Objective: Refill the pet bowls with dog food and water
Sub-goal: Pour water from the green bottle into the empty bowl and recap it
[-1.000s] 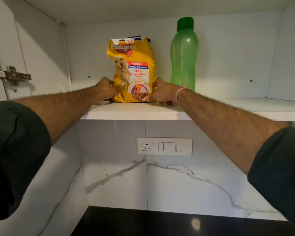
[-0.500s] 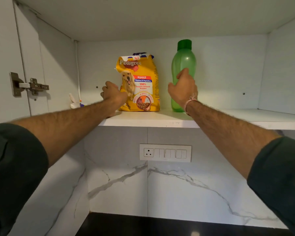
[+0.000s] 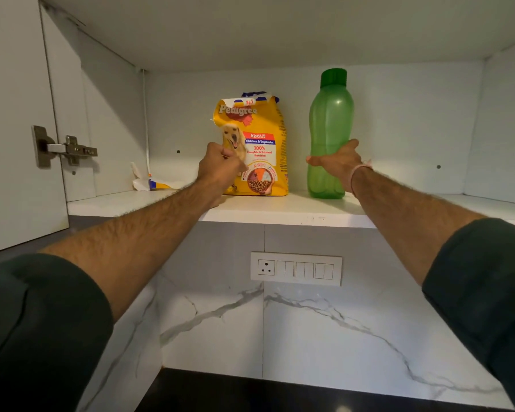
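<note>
White cabinet shelf (image 3: pixel 280 208), viewed from below, above a marble backsplash with a switch plate (image 3: pixel 296 269). Your left hand (image 3: pixel 220 171) is clenched on the left edge of the upright yellow dog food bag (image 3: pixel 260 150); the bag stands just right of those fingers. Your right hand (image 3: pixel 338 163) is wrapped around the lower waist of the green water bottle (image 3: pixel 330 123), thumb pointing left. Bag and bottle both rest on the shelf, near each other but apart. A torn wrapper (image 3: pixel 152 182) lies left of your left fingers.
</note>
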